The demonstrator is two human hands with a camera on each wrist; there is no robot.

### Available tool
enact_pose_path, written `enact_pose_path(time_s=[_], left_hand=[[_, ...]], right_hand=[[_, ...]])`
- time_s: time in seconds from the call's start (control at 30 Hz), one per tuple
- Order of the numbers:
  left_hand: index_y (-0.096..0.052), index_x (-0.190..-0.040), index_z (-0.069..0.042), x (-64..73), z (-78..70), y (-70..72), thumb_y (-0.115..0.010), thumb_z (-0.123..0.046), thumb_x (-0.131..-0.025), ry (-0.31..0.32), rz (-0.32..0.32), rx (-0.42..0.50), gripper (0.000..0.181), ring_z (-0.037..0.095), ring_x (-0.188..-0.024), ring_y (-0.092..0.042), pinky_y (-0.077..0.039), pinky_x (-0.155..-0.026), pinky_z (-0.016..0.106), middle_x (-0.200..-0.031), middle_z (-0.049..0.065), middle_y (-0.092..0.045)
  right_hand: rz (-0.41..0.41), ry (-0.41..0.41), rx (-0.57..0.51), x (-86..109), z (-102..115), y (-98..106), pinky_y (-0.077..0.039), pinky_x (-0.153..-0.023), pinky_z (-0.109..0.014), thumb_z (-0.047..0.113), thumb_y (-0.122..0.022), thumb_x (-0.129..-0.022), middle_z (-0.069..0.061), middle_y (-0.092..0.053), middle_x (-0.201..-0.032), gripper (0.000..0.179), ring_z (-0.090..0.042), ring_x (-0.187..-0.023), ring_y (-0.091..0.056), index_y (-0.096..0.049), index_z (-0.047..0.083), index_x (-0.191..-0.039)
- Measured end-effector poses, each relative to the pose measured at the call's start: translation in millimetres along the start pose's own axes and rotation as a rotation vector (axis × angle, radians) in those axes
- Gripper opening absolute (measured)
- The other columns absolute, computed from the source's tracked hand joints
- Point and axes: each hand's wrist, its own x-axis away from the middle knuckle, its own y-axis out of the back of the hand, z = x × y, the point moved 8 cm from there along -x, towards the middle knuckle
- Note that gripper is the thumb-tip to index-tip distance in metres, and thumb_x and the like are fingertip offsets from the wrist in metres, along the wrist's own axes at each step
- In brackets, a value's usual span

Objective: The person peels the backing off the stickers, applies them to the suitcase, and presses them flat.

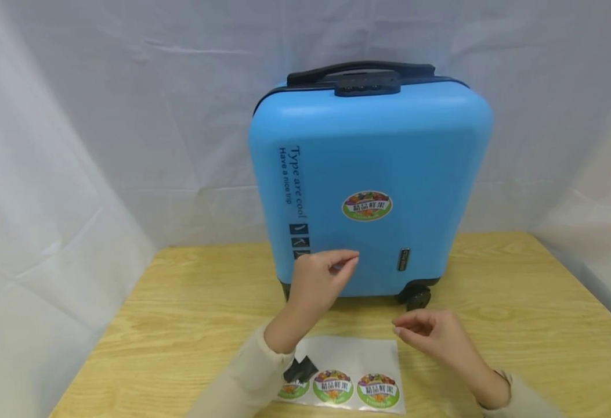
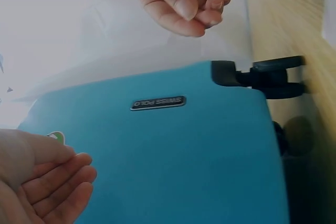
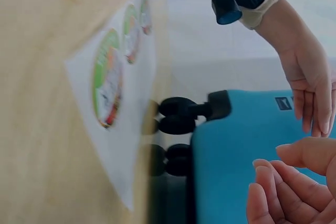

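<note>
While one sticker [image 1: 367,206] sits on the suitcase [image 1: 368,151], both hands are free of any load

As the suitcase stands upright on its wheels [image 1: 418,297] on the table [image 1: 206,325], the sticker, oval and brightly printed, lies flat near the middle of its blue front. The left hand [image 1: 318,276] is in front of the lower face, below the sticker; its thumb and index tips come close together, the other fingers bend loosely, and nothing shows in its grasp. The right hand [image 1: 441,337] is over the table near the sheet [image 1: 360,351], thumb and fingers relaxed, with no object between them.

The white sheet lies before the suitcase, bearing three matching stickers [image 1: 333,387] in a row along its near part; a black device [image 1: 301,370] at the left sleeve [image 1: 255,363] partly covers the leftmost one. Dark lettering [image 1: 291,183] runs down the suitcase's left side, a small nameplate [image 1: 403,259] is set low on the right, and a black handle [image 1: 318,76] tops it. White cloth [image 1: 180,116] hangs behind.
</note>
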Motion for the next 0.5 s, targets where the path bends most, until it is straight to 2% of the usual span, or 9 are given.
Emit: enact_pose_path(time_s=[0.13, 0.33, 0.5], left_hand=[[-0.075, -0.094, -0.006, 5.3, 5.6, -2.6, -0.07, -0.008, -0.084, 0.011, 0.014, 0.033, 0.011, 0.008, -0.061, -0.066, -0.052, -0.057, 0.018, -0.084, 0.005, -0.073], [-0.075, -0.093, -0.006, 14.1, 17.0, -7.6, -0.071, -0.009, -0.083, 0.043, 0.055, 0.082, 0.011, 0.008, -0.062, -0.065, -0.05, -0.057, 0.015, -0.084, 0.004, -0.073], [-0.075, -0.095, -0.006, 26.0, 26.4, -18.0, -0.07, -0.011, -0.085, 0.085, 0.153, 0.131, 0.012, 0.006, -0.061, -0.064, -0.049, -0.056, 0.013, -0.084, 0.002, -0.073]], right_hand=[[0.052, -0.017, -0.042, 6.5, -8, -11, -0.054, -0.059, -0.023, 0.013, -0.07, -0.085, -0.009, -0.071, -0.084, 0.02, -0.003, -0.07, -0.064, -0.07, -0.004, -0.095], [0.171, -0.114, -0.115, 19.2, -26, -28, -0.054, -0.062, -0.023, 0.014, -0.069, -0.086, -0.01, -0.071, -0.088, 0.021, -0.004, -0.072, -0.063, -0.07, -0.004, -0.097], [0.224, -0.21, -0.168, 28.3, -41, -36, -0.053, -0.064, -0.023, 0.01, -0.069, -0.085, -0.013, -0.07, -0.09, 0.02, -0.008, -0.073, -0.064, -0.069, -0.005, -0.097]])
